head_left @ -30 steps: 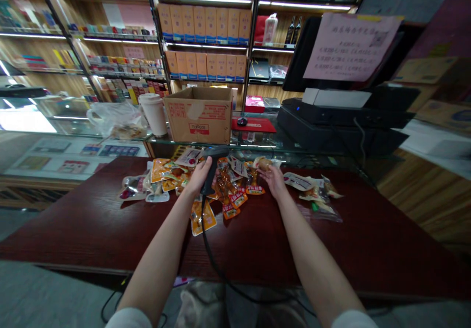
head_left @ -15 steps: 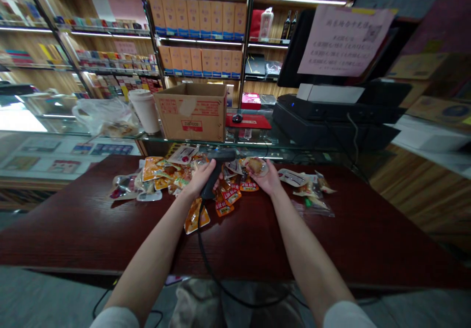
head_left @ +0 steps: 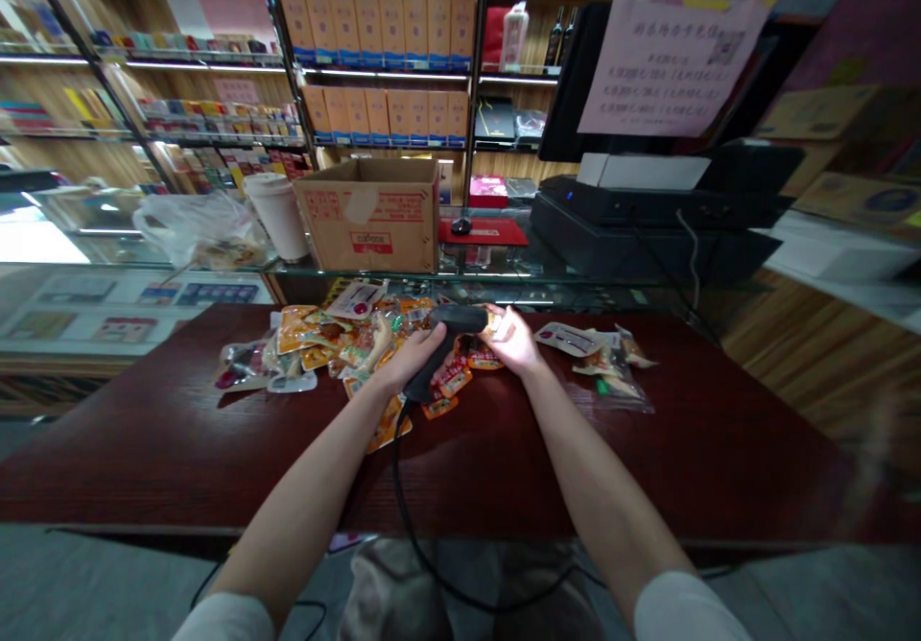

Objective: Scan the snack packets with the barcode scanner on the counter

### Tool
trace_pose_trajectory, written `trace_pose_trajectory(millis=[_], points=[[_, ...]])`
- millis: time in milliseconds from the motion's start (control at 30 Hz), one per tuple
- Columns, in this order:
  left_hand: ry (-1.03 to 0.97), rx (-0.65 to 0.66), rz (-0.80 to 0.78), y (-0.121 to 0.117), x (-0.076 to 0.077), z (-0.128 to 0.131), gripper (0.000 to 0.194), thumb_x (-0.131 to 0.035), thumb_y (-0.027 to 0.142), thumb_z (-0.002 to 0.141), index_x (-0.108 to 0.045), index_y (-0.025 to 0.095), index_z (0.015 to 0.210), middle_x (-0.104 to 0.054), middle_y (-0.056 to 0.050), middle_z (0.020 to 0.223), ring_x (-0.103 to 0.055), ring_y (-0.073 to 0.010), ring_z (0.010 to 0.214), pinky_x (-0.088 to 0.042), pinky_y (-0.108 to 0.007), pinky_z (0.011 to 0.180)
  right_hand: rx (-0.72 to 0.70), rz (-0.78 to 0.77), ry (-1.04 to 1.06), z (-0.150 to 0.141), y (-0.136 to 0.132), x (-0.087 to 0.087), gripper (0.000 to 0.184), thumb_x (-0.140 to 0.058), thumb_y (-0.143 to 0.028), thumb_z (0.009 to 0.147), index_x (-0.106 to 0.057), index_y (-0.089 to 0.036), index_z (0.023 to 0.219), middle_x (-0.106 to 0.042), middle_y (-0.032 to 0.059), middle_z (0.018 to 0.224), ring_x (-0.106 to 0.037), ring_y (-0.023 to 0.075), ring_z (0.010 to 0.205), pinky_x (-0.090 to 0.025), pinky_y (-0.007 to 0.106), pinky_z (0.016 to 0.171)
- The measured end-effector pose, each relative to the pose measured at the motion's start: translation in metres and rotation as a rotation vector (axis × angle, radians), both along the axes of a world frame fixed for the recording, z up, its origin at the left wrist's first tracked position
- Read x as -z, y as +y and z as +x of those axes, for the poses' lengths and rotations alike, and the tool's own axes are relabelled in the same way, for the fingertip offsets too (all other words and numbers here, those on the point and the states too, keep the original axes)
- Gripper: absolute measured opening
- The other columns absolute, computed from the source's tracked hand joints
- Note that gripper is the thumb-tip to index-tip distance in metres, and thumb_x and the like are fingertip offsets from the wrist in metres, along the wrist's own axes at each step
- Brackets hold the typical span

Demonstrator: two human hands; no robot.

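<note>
Barcode scanner, swung level in the left hand, head beside right hand

We see a shop. Tall shelves packed with rows of matching boxes. Wine bottles stand up high. Long glass counter with bright printed cards under its top. Black till sits on counter, near its right end. Paper sign with square code hangs above till. Barcode scanner on black wire sits over snack packets on dark red table. So many goods, all set out to sell.
</note>
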State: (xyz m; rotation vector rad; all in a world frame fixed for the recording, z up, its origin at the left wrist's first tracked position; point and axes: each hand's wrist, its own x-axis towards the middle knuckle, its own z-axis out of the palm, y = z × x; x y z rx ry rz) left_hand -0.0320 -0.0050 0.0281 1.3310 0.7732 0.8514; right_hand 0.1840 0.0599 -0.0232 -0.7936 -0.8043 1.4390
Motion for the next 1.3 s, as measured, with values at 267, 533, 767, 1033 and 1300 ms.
trace_pose_trajectory(millis=[267,533,767,1033,1300], points=[[-0.049,-0.049,-0.027,0.008,0.005,-0.006,0.067,-0.061,0.079,0.072,-0.06,0.014,0.085,-0.06,0.0,0.063,-0.047,-0.0066,0.038,-0.039,-0.021,0.036,0.061,0.075,-0.039,0.003,0.002,0.001,0.036,-0.063,-0.053,0.075,-0.064,-0.024,0.096,-0.071,0.0059,0.101,-0.066,0.0224,0.091,-0.055,0.037,0.078],[-0.074,-0.295,-0.037,0.017,-0.008,-0.036,0.066,-0.056,0.08,0.076,-0.061,0.015,0.088,-0.052,0.002,0.048,-0.048,-0.0106,0.039,-0.04,-0.021,0.038,0.619,0.191,-1.202,0.047,0.002,0.006,0.028,-0.059,-0.026,0.074,-0.067,-0.019,0.1,-0.059,0.0151,0.123,-0.054,0.0307,0.115,-0.041,0.046,0.103],[-0.177,-0.518,-0.099,0.027,-0.015,-0.056,0.06,-0.053,0.072,0.084,-0.062,0.014,0.095,-0.057,0.001,0.057,-0.047,-0.0083,0.038,-0.04,-0.02,0.037,0.734,0.082,-1.617,0.073,-0.007,0.013,0.026,-0.052,-0.01,0.078,-0.072,-0.021,0.09,-0.065,0.0167,0.119,-0.043,0.0387,0.129,-0.018,0.068,0.108],[-0.179,-0.535,-0.059,0.031,-0.011,-0.061,0.06,-0.052,0.072,0.085,-0.061,0.013,0.095,-0.055,0.002,0.054,-0.048,-0.0089,0.038,-0.04,-0.02,0.037,0.488,0.167,-1.616,0.048,-0.008,-0.008,0.031,-0.053,-0.034,0.089,-0.067,-0.016,0.11,-0.068,0.0166,0.116,-0.058,0.032,0.115,-0.034,0.053,0.106],[-0.075,-0.492,-0.074,0.022,-0.017,-0.051,0.062,-0.053,0.074,0.083,-0.061,0.013,0.094,-0.057,0.0,0.054,-0.048,-0.0097,0.038,-0.04,-0.022,0.038,0.306,0.001,-1.693,0.006,-0.006,0.006,0.044,-0.069,-0.05,0.078,-0.069,-0.018,0.108,-0.069,0.0202,0.115,-0.058,0.0402,0.116,-0.038,0.057,0.098]])
